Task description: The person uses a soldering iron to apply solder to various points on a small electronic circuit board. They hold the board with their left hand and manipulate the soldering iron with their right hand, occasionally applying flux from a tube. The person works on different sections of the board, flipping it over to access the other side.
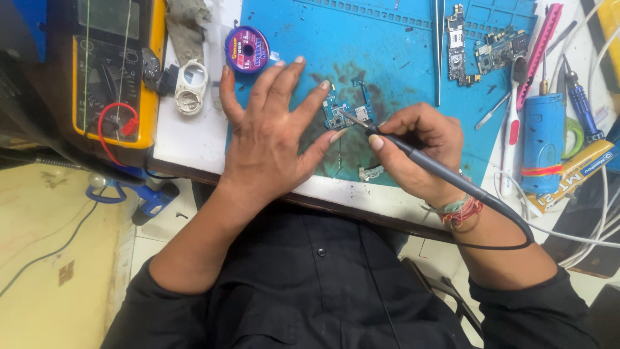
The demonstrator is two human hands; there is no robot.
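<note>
My left hand (274, 129) lies flat with fingers spread on the blue work mat (400, 64), its fingertips beside a small blue circuit board (339, 113) and pressing at its left edge. My right hand (420, 152) grips a dark soldering iron (413, 155) like a pen, its thin tip touching the board near the middle. The iron's cable runs back over my right wrist, which wears coloured thread bands. A small metal part (371, 172) lies on the mat just below the iron.
A yellow multimeter (113, 64) with a red lead stands at the left. A purple solder-wick spool (247, 50) and a white ring (191, 86) lie beside it. Spare circuit boards (481, 45), tweezers (439, 52), a pink tool, screwdrivers and a blue cylinder (542, 132) crowd the right. White cables trail off the right edge.
</note>
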